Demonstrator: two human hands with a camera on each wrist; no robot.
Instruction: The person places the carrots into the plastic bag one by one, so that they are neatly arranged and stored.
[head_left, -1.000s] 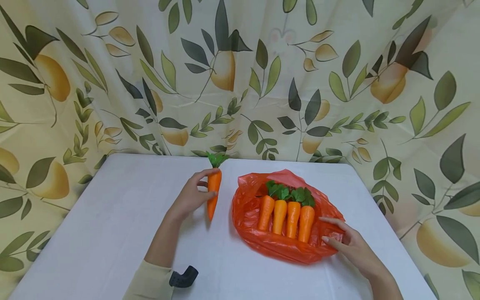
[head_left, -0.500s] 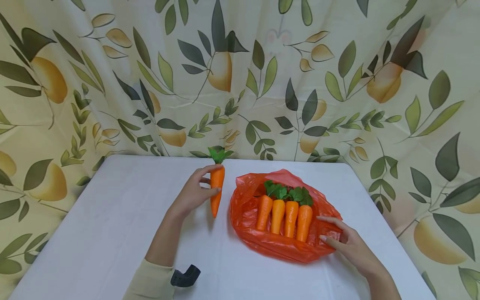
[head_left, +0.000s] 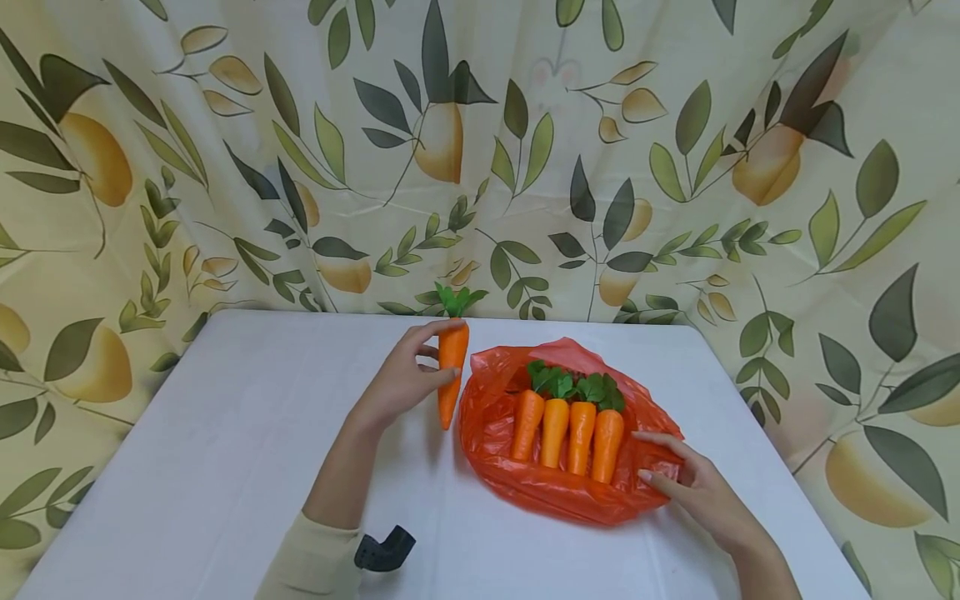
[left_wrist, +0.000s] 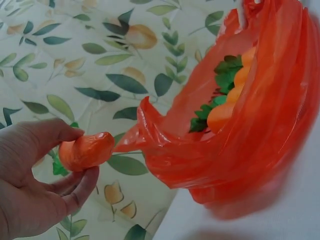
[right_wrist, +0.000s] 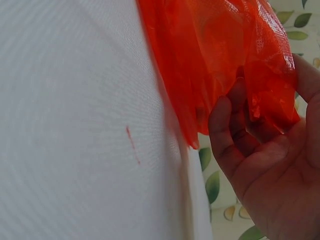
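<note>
My left hand point(head_left: 403, 379) pinches an orange carrot point(head_left: 454, 350) with green leaves on top, holding it nearly upright, tip down, just left of the bag. In the left wrist view the carrot point(left_wrist: 88, 151) sits between thumb and fingers, seen end-on. A red plastic bag point(head_left: 540, 492) lies spread wide at the middle right of the table. Several carrots point(head_left: 581, 437) lie side by side inside it, leaves toward the back. At the bag's right edge my right hand point(head_left: 708, 496) grips the plastic; the right wrist view shows its fingers point(right_wrist: 220, 122) curled at the bag's rim.
A white cloth covers the table point(head_left: 247, 433). Behind it hangs a curtain point(head_left: 495, 242) printed with leaves and fruit. A black strap piece point(head_left: 386, 550) sticks out from my left sleeve point(head_left: 315, 562).
My left hand has moved right and slightly back with the carrot, bringing it close to the bag's left edge. The right hand and the bag stay nearly where they were.
</note>
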